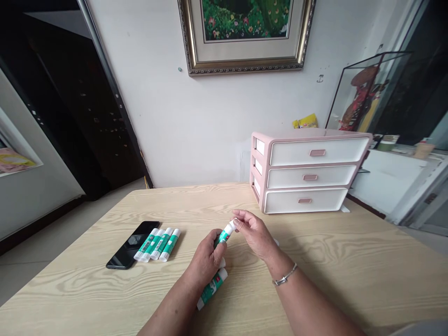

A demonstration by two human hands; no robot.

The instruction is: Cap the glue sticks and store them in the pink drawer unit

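My left hand [206,261] is closed round the green-and-white body of a glue stick [224,234], held tilted above the wooden table [315,266]. Fingers of my right hand [254,232] pinch the stick's white cap end. Another glue stick [212,289] lies on the table under my left wrist, partly hidden by it. A row of several more glue sticks [157,244] lies to the left, side by side, next to a black phone [131,245].
A pink-and-white three-drawer organiser [308,175] stands at the table's far right, drawers closed. Behind it are a white wall with a framed picture [245,32] and a glass display case [367,93]. A dark doorway opens at left.
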